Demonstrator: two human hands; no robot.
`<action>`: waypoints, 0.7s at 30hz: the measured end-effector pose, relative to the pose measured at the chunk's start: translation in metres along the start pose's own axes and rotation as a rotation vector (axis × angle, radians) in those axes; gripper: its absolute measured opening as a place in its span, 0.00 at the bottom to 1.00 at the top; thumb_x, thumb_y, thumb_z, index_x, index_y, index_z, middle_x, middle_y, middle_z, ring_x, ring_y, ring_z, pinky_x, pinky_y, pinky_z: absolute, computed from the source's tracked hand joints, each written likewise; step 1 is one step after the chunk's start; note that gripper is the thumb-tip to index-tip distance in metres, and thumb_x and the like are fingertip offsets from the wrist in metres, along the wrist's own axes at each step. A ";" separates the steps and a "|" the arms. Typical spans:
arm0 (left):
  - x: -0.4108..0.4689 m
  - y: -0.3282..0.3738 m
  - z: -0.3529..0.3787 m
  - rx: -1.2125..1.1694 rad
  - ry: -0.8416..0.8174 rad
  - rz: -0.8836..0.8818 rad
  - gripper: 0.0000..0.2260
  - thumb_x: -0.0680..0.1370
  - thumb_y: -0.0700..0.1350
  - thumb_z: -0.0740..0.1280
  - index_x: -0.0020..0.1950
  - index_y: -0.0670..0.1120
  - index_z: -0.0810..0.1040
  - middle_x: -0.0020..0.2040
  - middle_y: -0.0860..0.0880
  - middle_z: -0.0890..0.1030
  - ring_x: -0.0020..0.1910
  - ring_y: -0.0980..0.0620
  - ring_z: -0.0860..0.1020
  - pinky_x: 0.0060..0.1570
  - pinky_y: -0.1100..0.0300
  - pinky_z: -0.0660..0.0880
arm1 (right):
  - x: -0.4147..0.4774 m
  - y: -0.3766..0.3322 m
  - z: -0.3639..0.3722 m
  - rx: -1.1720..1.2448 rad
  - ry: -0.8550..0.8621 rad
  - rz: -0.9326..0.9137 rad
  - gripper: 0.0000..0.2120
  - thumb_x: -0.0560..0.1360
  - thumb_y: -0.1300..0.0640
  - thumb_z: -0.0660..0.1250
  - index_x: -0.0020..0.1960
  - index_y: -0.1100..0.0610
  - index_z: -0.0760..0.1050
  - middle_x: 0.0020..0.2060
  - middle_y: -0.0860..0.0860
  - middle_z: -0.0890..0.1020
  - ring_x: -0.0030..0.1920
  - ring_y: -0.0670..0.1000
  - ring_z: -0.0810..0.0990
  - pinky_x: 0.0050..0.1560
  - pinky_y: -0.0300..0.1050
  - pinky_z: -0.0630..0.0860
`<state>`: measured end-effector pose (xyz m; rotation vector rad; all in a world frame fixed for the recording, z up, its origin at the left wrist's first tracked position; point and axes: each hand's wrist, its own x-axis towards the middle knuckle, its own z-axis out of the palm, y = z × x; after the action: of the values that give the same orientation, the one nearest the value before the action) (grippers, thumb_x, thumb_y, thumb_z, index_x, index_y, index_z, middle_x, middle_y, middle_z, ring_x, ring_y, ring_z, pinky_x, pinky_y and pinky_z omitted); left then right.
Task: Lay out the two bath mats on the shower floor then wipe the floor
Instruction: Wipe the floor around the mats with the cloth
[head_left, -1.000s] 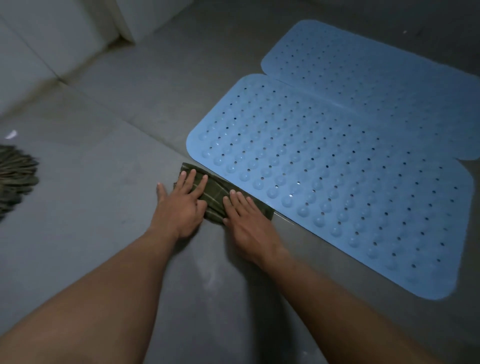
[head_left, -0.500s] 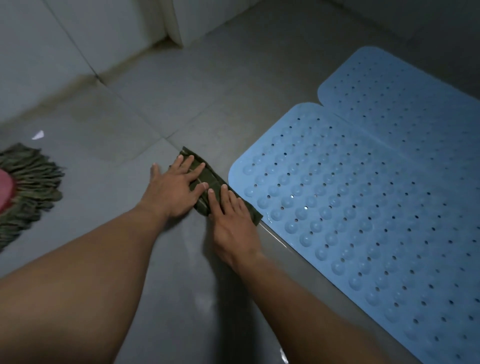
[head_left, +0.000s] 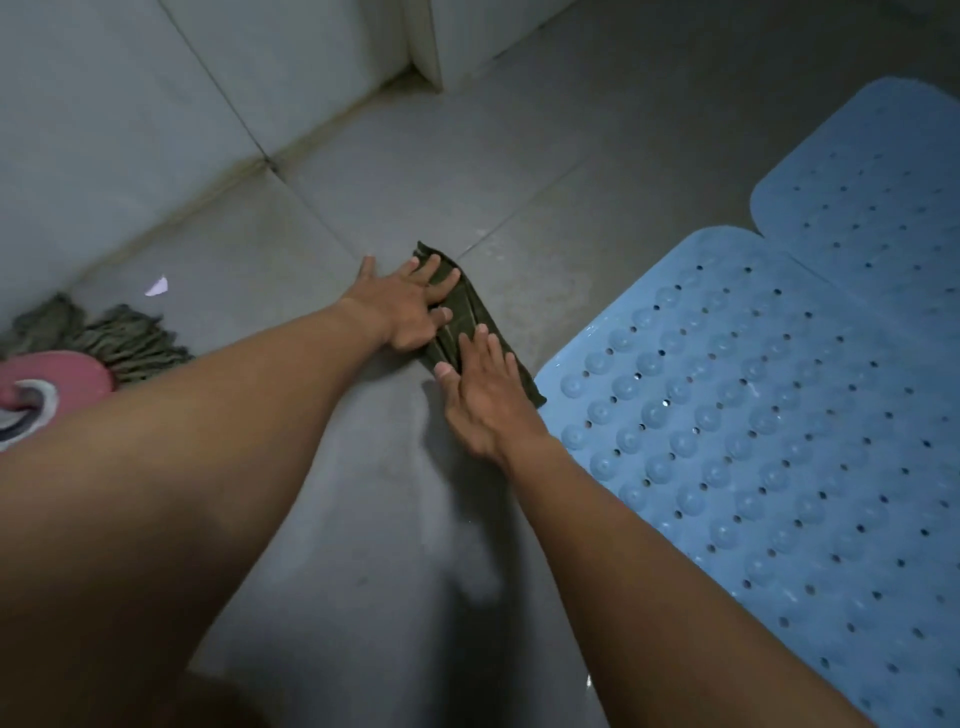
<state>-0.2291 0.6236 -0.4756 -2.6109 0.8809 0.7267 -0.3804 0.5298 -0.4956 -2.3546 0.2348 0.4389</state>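
From the head view, I am watching both hands lying flat, fingers straight, pressing the cloth (head_left: 470, 306) onto the floor (head_left: 363, 519) near centre. The left hand (head_left: 402, 306) is covering its 11 o'clock end, the right hand (head_left: 485, 395) its 5 o'clock end. The cloth's lower corner is sitting just beside the near mat (head_left: 779, 441) at 3 o'clock. The far mat (head_left: 883, 197) is adjoining that at 1 o'clock. A mop (head_left: 124, 338) is lying at 9 o'clock.

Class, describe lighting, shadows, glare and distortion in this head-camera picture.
Head view: dim, bluish light; a soft shadow lies on the floor left of the right hand; small bright glints dot the near bath mat; the forearms loom large from the wide lens.
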 end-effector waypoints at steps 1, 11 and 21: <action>0.005 -0.001 -0.003 0.011 0.007 0.006 0.27 0.84 0.59 0.48 0.81 0.57 0.43 0.82 0.51 0.42 0.81 0.49 0.46 0.74 0.33 0.41 | 0.008 0.003 -0.005 -0.012 -0.007 -0.004 0.28 0.85 0.50 0.47 0.80 0.61 0.47 0.80 0.59 0.45 0.80 0.55 0.42 0.76 0.49 0.37; 0.042 -0.008 -0.020 -0.010 0.033 0.012 0.29 0.83 0.61 0.47 0.81 0.56 0.42 0.82 0.50 0.42 0.81 0.48 0.45 0.74 0.34 0.41 | 0.048 0.020 -0.026 -0.232 0.015 0.006 0.29 0.84 0.55 0.48 0.80 0.60 0.39 0.79 0.59 0.39 0.79 0.56 0.37 0.76 0.50 0.36; 0.089 0.001 -0.039 -0.050 0.079 0.000 0.28 0.83 0.62 0.46 0.81 0.58 0.41 0.82 0.50 0.42 0.81 0.47 0.44 0.73 0.33 0.42 | 0.087 0.055 -0.075 -0.374 -0.021 -0.032 0.31 0.85 0.45 0.46 0.80 0.58 0.38 0.79 0.58 0.37 0.79 0.54 0.35 0.76 0.49 0.34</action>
<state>-0.1546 0.5640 -0.4916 -2.7007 0.8951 0.6582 -0.2974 0.4352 -0.5114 -2.7119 0.1107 0.5292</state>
